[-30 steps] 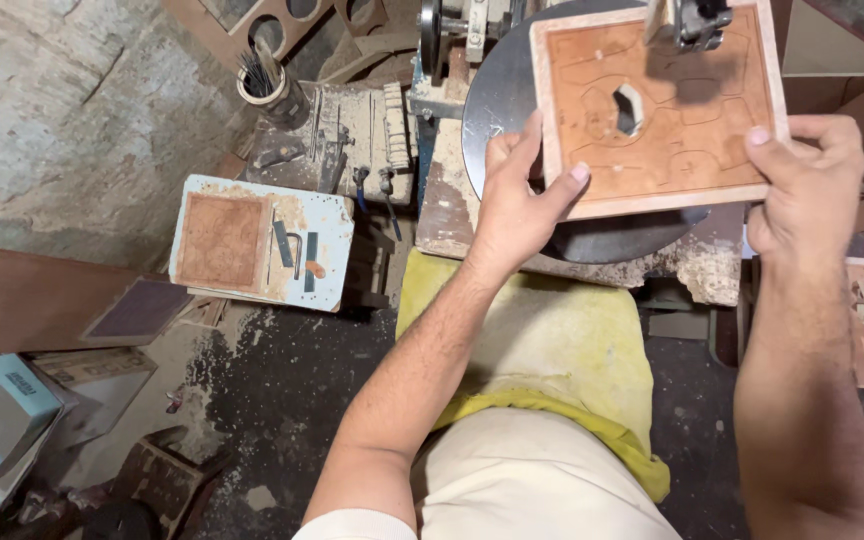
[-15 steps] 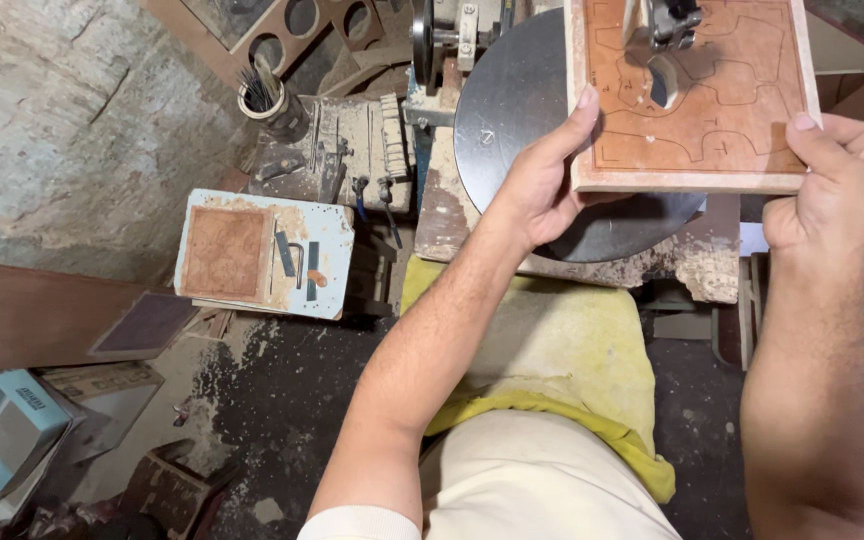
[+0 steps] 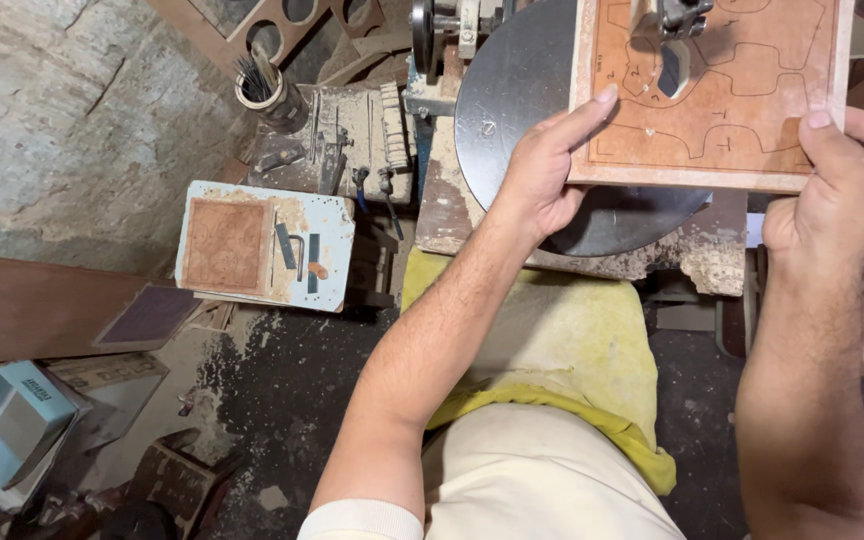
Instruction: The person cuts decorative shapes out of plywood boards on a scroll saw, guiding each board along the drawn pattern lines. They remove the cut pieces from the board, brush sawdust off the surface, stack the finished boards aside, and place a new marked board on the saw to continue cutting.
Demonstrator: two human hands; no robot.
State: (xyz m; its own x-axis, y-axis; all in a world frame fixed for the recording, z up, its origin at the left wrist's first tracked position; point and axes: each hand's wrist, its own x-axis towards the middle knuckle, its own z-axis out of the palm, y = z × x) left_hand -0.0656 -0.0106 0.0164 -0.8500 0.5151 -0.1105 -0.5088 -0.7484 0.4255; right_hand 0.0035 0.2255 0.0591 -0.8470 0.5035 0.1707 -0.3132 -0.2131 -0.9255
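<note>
A woodworking shop: scroll saw table (image 3: 522,110), sawdust-strewn floor (image 3: 282,400), scattered offcuts (image 3: 42,310).

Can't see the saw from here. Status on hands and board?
Left hand and right hand both grip the wooden board by its near corners. Board flat on round saw table, blade assembly at the cutout. Nothing blocking.

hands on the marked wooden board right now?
2. Left hand grips the wooden board at its lower-left corner; right hand holds its lower-right edge. Board top is out of frame.

Both bare forearms reach forward from the body. The left hand (image 3: 544,170) grips with thumb extended on top; the right hand (image 3: 837,185) clamps likewise, fingers curled beneath.
</note>
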